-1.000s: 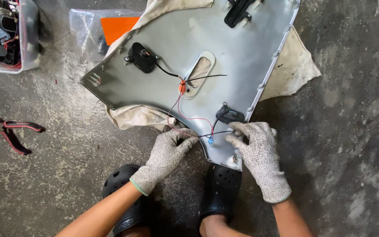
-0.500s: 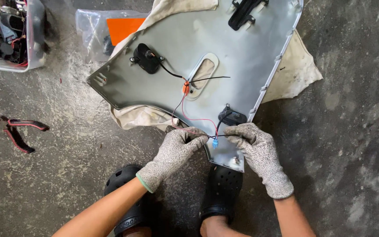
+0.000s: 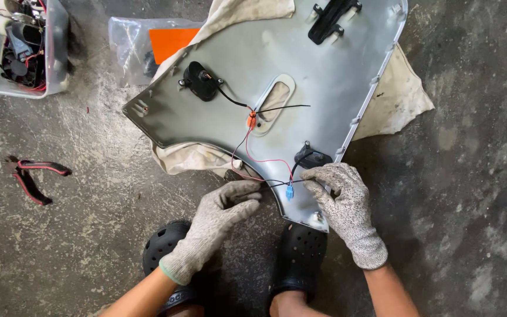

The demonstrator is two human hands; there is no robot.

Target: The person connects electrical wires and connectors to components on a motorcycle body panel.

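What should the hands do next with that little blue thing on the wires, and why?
Probably pull the wire gently taut. The left hand and right hand each pinch the thin wire on either side of the blue connector, which hangs loosely over the grey panel edge.

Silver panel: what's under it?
A dirty pale cloth shows past the silver panel at top, right and lower left. How far it spreads beneath, and anything else there, is covered.
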